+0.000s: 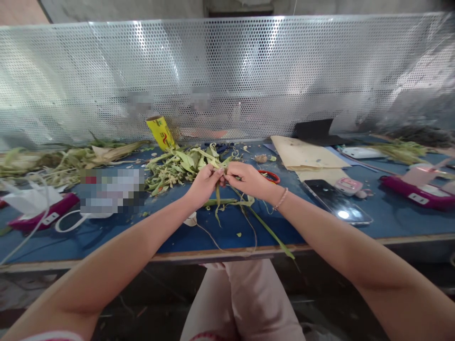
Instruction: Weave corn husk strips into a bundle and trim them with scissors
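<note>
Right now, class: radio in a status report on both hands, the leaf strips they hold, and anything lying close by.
Left hand and right hand both pinched on long green leaf strips. Strips trail over blue table edge. Green leaf pile behind, red scissors and black phone beside.

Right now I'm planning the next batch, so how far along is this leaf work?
Looks done: a heap of green leaf pieces lies behind the hands on the blue table. In hand: the left hand and right hand both pinch one long green leaf strip, which hangs toward the table. Left: a pile of long pale leaves and stalks at far left looks unworked.
</note>
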